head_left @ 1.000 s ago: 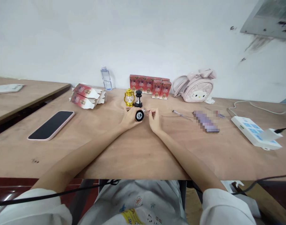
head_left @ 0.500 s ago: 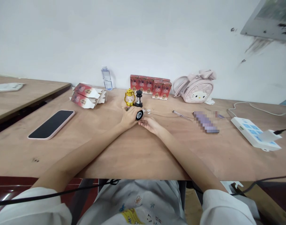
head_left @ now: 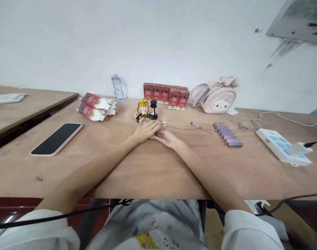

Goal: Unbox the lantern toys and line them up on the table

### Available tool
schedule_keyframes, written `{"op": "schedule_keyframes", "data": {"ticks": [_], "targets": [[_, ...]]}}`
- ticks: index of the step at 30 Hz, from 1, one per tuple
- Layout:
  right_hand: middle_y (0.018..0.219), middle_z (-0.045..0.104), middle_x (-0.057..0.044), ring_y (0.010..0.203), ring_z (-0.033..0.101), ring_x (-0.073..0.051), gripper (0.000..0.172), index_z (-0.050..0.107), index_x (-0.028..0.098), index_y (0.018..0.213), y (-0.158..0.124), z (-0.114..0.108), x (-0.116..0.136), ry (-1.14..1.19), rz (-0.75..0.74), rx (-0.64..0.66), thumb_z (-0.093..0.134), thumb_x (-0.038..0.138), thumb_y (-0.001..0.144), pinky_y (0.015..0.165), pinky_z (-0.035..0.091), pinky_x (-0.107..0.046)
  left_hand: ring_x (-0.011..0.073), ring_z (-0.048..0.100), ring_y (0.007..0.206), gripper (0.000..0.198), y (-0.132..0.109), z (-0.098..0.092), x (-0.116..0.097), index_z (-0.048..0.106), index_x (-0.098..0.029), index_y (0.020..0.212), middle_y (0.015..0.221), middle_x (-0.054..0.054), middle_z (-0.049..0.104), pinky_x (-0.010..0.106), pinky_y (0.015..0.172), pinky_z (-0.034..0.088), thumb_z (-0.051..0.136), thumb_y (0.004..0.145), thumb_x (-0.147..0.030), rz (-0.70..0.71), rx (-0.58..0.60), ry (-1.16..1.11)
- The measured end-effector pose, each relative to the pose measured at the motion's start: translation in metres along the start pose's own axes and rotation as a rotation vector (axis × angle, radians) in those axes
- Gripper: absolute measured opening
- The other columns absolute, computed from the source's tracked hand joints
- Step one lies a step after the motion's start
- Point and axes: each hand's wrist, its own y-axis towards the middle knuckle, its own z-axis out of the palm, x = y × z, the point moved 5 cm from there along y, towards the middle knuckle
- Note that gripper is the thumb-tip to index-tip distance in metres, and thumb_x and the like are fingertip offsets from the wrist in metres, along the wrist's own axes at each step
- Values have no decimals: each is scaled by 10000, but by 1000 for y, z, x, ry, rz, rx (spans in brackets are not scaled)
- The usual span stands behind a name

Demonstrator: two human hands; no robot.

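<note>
My left hand (head_left: 146,132) is wrapped over a black miniature lantern (head_left: 140,118), which lies on its side beyond the knuckles, mostly hidden by the fingers. Palm up, my right hand (head_left: 166,138) meets it from the right, its fingers curled under the left fingertips. A small dark piece (head_left: 157,134) shows at the right fingertips, too small to name. Just behind my hands stand a gold miniature lantern (head_left: 143,107) and an upright black miniature lantern (head_left: 153,109). Small clear pieces (head_left: 164,123) lie beside them on the table.
Red boxes (head_left: 165,94) line the wall, with a water bottle (head_left: 118,87) and opened cartons (head_left: 94,107) to their left. A phone (head_left: 57,139) lies at left. Rightward are a screwdriver (head_left: 200,127), a blurred purple object (head_left: 230,136), a pink bag (head_left: 219,99) and a power strip (head_left: 276,144).
The held black lantern has turned: its round base faced me before and is now out of sight. My left fingers have come round over it toward the right hand.
</note>
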Motion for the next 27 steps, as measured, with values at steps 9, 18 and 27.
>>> {"op": "schedule_keyframes", "data": {"ticks": [9,18,27], "targets": [[667,642,-56,820,694,-169,180,595,100,734,3,-4,2,-29,-69,-10,502,-47,781,898,573,-315,253,584,1019,307,-5,10,11,542,-163,1189,1134,143,659,444,925,274,386,963,-299,-196,79,-108],[708,656,-21,776,670,-107,152,607,141,709,18,-37,28,24,-262,-181,578,4,769,899,559,-239,252,572,1018,313,-3,7,12,522,-162,1167,1116,129,658,446,924,271,416,873,-153,-239,103,-125],[748,648,-40,870,676,-125,241,587,154,672,30,-70,56,-129,-223,-281,498,-56,754,868,564,-194,255,573,1023,371,-2,7,10,508,-167,1195,1131,125,653,442,916,280,433,835,-125,-222,118,-134]]}}
